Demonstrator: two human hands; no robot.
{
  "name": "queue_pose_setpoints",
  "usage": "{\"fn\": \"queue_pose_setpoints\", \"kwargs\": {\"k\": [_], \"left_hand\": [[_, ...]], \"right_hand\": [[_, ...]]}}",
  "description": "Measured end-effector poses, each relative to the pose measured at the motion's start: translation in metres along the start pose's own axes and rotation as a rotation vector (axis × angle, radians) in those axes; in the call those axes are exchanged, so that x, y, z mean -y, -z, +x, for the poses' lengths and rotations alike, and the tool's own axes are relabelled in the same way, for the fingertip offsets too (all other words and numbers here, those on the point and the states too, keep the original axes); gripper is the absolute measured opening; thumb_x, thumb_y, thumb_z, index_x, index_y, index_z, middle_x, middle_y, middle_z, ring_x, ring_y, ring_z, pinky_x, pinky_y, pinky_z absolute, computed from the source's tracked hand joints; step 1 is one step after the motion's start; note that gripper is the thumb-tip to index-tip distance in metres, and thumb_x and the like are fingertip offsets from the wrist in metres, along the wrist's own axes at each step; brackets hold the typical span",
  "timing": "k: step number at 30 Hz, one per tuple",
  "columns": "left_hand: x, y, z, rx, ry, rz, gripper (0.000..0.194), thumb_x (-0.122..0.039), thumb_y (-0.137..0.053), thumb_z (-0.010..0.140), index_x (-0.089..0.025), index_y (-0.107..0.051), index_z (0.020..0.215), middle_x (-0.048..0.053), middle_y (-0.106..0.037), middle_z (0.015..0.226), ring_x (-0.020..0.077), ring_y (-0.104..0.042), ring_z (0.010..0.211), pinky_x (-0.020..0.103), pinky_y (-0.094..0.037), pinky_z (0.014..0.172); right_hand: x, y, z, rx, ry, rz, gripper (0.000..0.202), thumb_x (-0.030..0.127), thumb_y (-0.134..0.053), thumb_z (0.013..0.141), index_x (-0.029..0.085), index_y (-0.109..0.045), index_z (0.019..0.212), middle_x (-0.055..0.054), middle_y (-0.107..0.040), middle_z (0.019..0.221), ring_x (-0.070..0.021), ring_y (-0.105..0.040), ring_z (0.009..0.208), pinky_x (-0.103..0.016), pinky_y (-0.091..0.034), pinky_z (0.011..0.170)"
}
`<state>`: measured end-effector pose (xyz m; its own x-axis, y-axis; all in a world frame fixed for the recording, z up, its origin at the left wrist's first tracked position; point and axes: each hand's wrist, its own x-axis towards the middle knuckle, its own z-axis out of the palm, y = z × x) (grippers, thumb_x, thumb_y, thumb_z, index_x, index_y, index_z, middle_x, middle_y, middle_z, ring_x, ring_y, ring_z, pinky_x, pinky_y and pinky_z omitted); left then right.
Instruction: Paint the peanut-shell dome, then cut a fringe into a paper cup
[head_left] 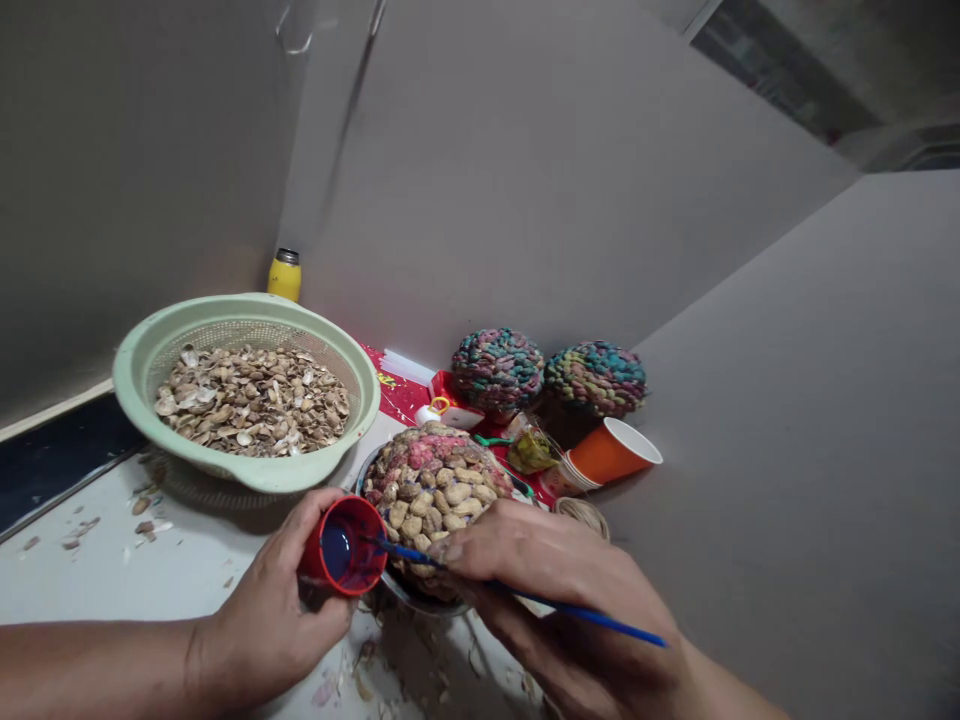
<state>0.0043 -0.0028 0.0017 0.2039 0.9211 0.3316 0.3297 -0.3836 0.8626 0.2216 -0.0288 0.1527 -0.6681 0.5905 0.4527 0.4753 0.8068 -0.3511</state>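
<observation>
My left hand [281, 600] is wrapped round a small red cup [321, 548], tilted so its mouth faces me. Dark blue paint [337, 549] lies inside. Between the fingers of my right hand [570, 590] is a blue paintbrush [585, 611], its tip at the cup's inner wall. Just behind both hands, a ball covered in peanut shells [450, 492] rests in a bowl [420, 603]. Part of the ball is pink, and the shells nearest me are bare tan. My right hand hides its lower right side.
A pale green colander [360, 400] of shell pieces stands left, with a yellow bottle [285, 275] behind it. Two multicoloured shell-covered balls [498, 368] sit by the wall. Orange paper cups [609, 455] lie right, near a twine coil [583, 516]. Shell scraps litter the white table [187, 575].
</observation>
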Motion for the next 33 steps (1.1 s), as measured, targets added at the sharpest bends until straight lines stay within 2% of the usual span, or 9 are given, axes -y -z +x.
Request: {"fn": "queue_pose_setpoints", "kwargs": {"k": [4, 9, 13, 16, 19, 24, 26, 28, 33], "left_hand": [[0.0, 0.002, -0.005, -0.031, -0.148, 0.005, 0.057, -0.017, -0.064, 0.072, -0.022, -0.057, 0.127, 0.01, -0.078, 0.115, 0.0261, -0.078, 0.103, 0.039, -0.063, 0.096], [0.005, 0.005, -0.01, -0.064, -0.325, 0.004, 0.069, -0.013, -0.075, 0.069, -0.026, -0.055, 0.134, 0.01, -0.077, 0.125, 0.0281, -0.077, 0.112, 0.036, -0.061, 0.101], [0.009, 0.006, -0.01, -0.068, -0.377, -0.022, 0.073, -0.012, -0.079, 0.07, -0.028, -0.054, 0.137, 0.009, -0.077, 0.127, 0.0284, -0.077, 0.114, 0.036, -0.06, 0.104], [0.01, 0.003, -0.009, -0.083, -0.387, -0.024, 0.076, -0.014, -0.082, 0.069, -0.029, -0.053, 0.137, 0.008, -0.077, 0.127, 0.0274, -0.077, 0.114, 0.035, -0.06, 0.103], [0.009, 0.0, -0.008, -0.107, -0.346, -0.015, 0.074, -0.017, -0.083, 0.071, -0.029, -0.052, 0.137, 0.008, -0.076, 0.128, 0.0268, -0.077, 0.114, 0.035, -0.06, 0.103], [0.003, 0.001, -0.003, -0.051, -0.15, -0.031, 0.055, -0.028, -0.076, 0.08, -0.023, -0.057, 0.131, 0.013, -0.078, 0.123, 0.0279, -0.078, 0.109, 0.04, -0.062, 0.1], [0.0, 0.004, -0.001, -0.03, -0.08, -0.032, 0.052, -0.031, -0.073, 0.08, -0.021, -0.058, 0.129, 0.015, -0.078, 0.121, 0.0289, -0.078, 0.108, 0.043, -0.063, 0.099], [-0.003, 0.005, 0.001, -0.015, -0.034, -0.039, 0.053, -0.034, -0.072, 0.08, -0.02, -0.058, 0.129, 0.016, -0.078, 0.121, 0.0298, -0.079, 0.107, 0.045, -0.063, 0.097], [-0.007, 0.005, 0.003, -0.011, 0.039, -0.026, 0.053, -0.037, -0.069, 0.078, -0.019, -0.058, 0.126, 0.017, -0.079, 0.119, 0.0314, -0.079, 0.106, 0.048, -0.063, 0.097]], "right_hand": [[-0.006, -0.01, 0.004, 0.061, 0.05, 0.128, 0.024, 0.009, -0.057, 0.102, 0.02, -0.063, 0.122, -0.008, -0.082, 0.098, -0.0166, -0.078, 0.087, -0.028, -0.061, 0.081], [-0.009, -0.011, 0.003, 0.248, 0.012, 0.116, 0.021, 0.015, -0.051, 0.105, 0.02, -0.066, 0.118, -0.007, -0.082, 0.098, -0.0161, -0.077, 0.087, -0.028, -0.059, 0.082], [-0.008, -0.003, 0.001, 0.132, 0.025, 0.167, 0.021, 0.013, -0.056, 0.104, 0.019, -0.066, 0.121, -0.008, -0.082, 0.102, -0.0172, -0.079, 0.094, -0.028, -0.06, 0.085], [-0.007, 0.002, 0.0, 0.1, 0.03, 0.173, 0.023, 0.013, -0.057, 0.105, 0.02, -0.065, 0.125, -0.009, -0.083, 0.1, -0.0174, -0.08, 0.092, -0.029, -0.061, 0.084], [-0.007, 0.006, -0.002, 0.035, 0.014, 0.148, 0.02, 0.016, -0.058, 0.105, 0.021, -0.068, 0.122, -0.008, -0.083, 0.096, -0.0176, -0.08, 0.084, -0.029, -0.064, 0.078], [-0.008, 0.012, -0.008, -0.254, -0.116, 0.015, 0.029, 0.004, -0.071, 0.091, 0.026, -0.073, 0.11, -0.002, -0.082, 0.089, -0.0177, -0.079, 0.078, -0.025, -0.066, 0.072], [-0.01, 0.01, -0.008, -0.328, -0.149, -0.008, 0.032, 0.002, -0.071, 0.089, 0.027, -0.074, 0.108, -0.002, -0.082, 0.089, -0.0177, -0.079, 0.077, -0.025, -0.066, 0.071], [-0.014, 0.007, -0.008, -0.34, -0.149, -0.016, 0.032, 0.001, -0.071, 0.088, 0.026, -0.075, 0.107, -0.002, -0.082, 0.089, -0.0176, -0.078, 0.078, -0.025, -0.066, 0.072], [-0.024, -0.002, -0.008, -0.243, -0.102, -0.06, 0.031, 0.002, -0.068, 0.091, 0.023, -0.071, 0.113, -0.004, -0.082, 0.094, -0.0165, -0.077, 0.08, -0.027, -0.064, 0.076]]}}
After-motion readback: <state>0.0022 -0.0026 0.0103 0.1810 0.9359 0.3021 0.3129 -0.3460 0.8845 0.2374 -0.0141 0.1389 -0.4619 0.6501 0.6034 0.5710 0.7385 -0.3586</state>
